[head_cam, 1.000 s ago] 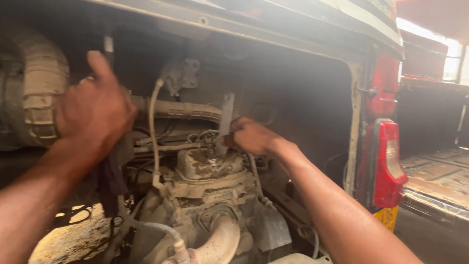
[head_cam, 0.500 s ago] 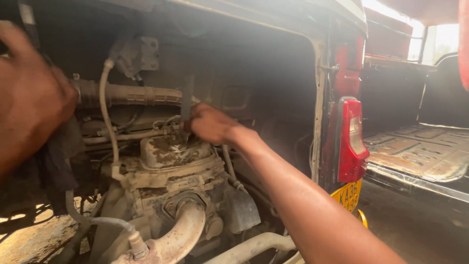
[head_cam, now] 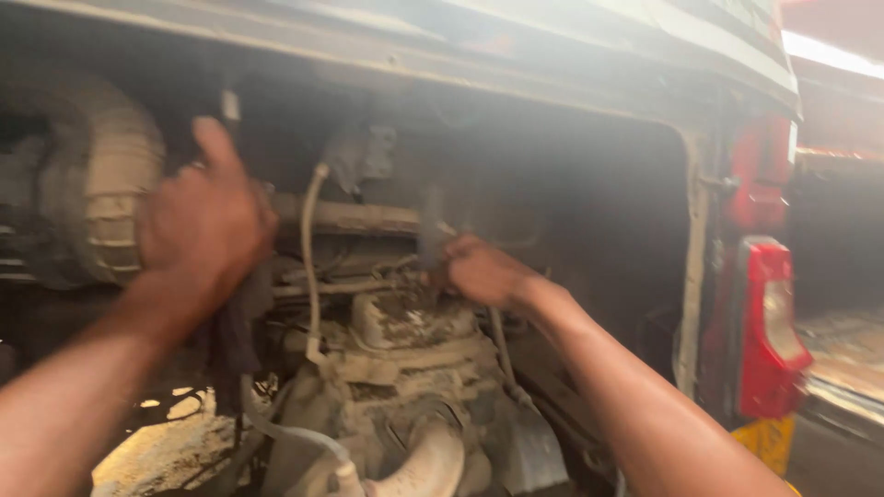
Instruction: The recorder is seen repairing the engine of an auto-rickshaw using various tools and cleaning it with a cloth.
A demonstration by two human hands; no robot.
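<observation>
The left hand (head_cam: 204,213) is raised left of the dusty engine block (head_cam: 405,368), fingers loosely curled, grasping nothing; the right hand (head_cam: 483,271) is clenched around a part above the block, which part cannot be told.

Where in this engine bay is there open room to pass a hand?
Open: the dark gap between the right hand and the vertical body pillar. Crowded: around the dusty engine block, pale hoses and left hand.
</observation>
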